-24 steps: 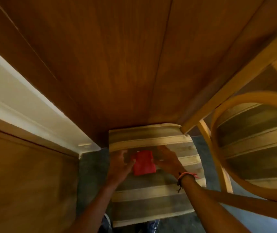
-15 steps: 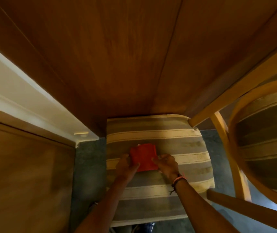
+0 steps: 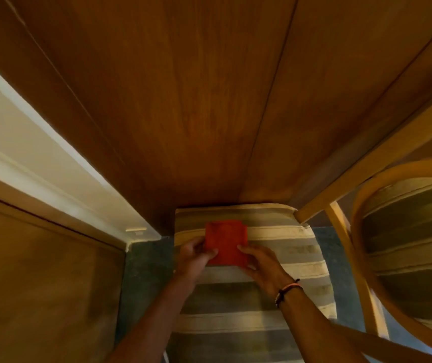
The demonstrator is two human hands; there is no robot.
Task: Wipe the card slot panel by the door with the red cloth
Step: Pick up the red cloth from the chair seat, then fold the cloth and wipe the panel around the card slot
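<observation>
A folded red cloth (image 3: 226, 242) is held flat over the striped seat cushion (image 3: 275, 297) of a chair. My left hand (image 3: 194, 258) pinches its lower left corner. My right hand (image 3: 259, 263), with a beaded band on the wrist, grips its lower right corner. Both arms reach in from the bottom of the head view. No card slot panel appears in this view.
A brown wooden wall (image 3: 209, 100) fills the upper view. A white door frame (image 3: 52, 163) and a wooden door (image 3: 39, 284) stand at the left. A second chair with a curved wooden frame (image 3: 361, 231) is at the right. The floor (image 3: 144, 271) is dark grey.
The cloth has come up off the cushion and now sits higher between both hands, unfolded flatter. The view has tilted slightly, with the chair seat lower in frame.
</observation>
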